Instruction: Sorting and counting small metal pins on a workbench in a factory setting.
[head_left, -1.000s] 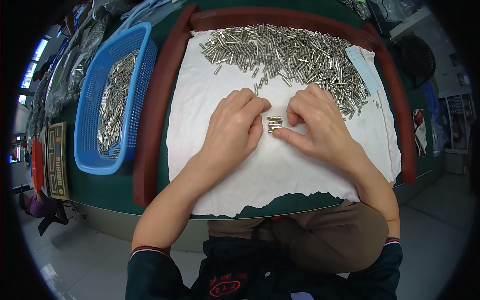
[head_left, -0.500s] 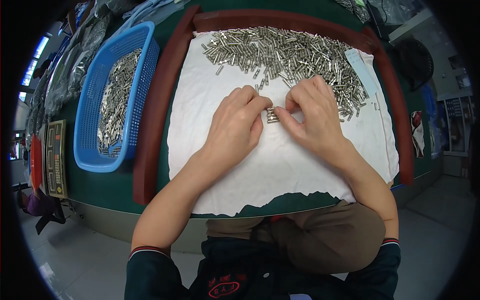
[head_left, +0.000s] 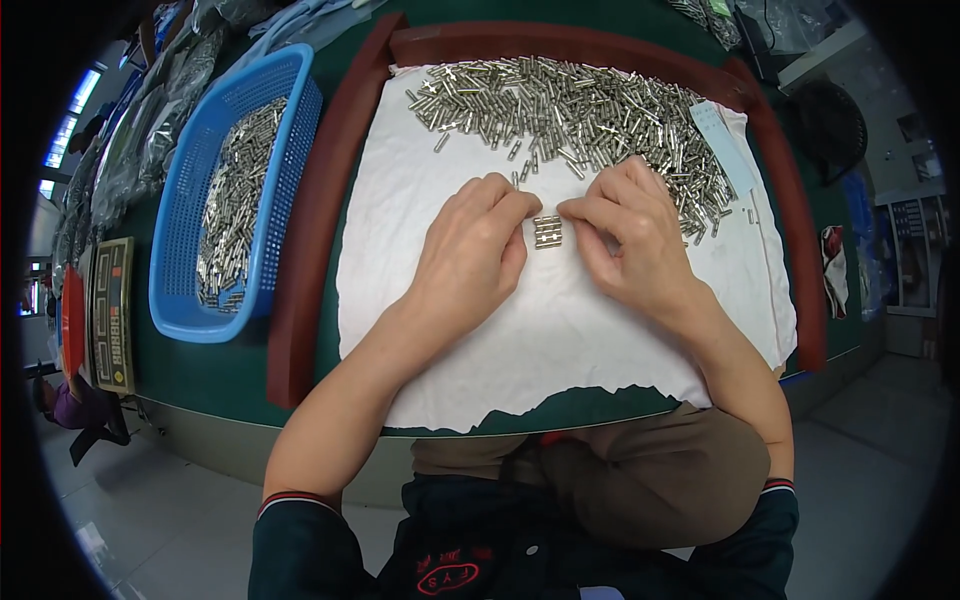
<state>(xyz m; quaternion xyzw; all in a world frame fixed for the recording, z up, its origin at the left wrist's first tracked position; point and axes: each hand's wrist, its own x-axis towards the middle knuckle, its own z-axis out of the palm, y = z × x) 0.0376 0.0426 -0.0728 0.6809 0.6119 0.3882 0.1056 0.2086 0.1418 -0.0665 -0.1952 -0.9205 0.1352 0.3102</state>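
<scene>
A small block of short metal pins (head_left: 548, 233) lies side by side on a white cloth (head_left: 480, 340), between my two hands. My left hand (head_left: 475, 235) is curled at the left of the block, its index fingertip close to the upper left corner. At the right, my right hand (head_left: 630, 225) is bent likewise, with its index fingertip by the upper right corner and its thumb tucked lower. Whether either hand pinches a pin is hidden. Beyond them spreads a large heap of loose metal pins (head_left: 560, 100), with a few stray ones nearer my hands.
A dark red wooden frame (head_left: 310, 230) borders the cloth on the left, back and right. Left of it stands a blue plastic basket (head_left: 170, 270) holding many more pins. A pale blue paper strip (head_left: 722, 150) lies at the heap's right edge. The green table (head_left: 200, 380) extends underneath.
My right hand has drawn slightly right, and its thumb has come off the block of pins, so more of the block shows. The left hand has hardly moved.
</scene>
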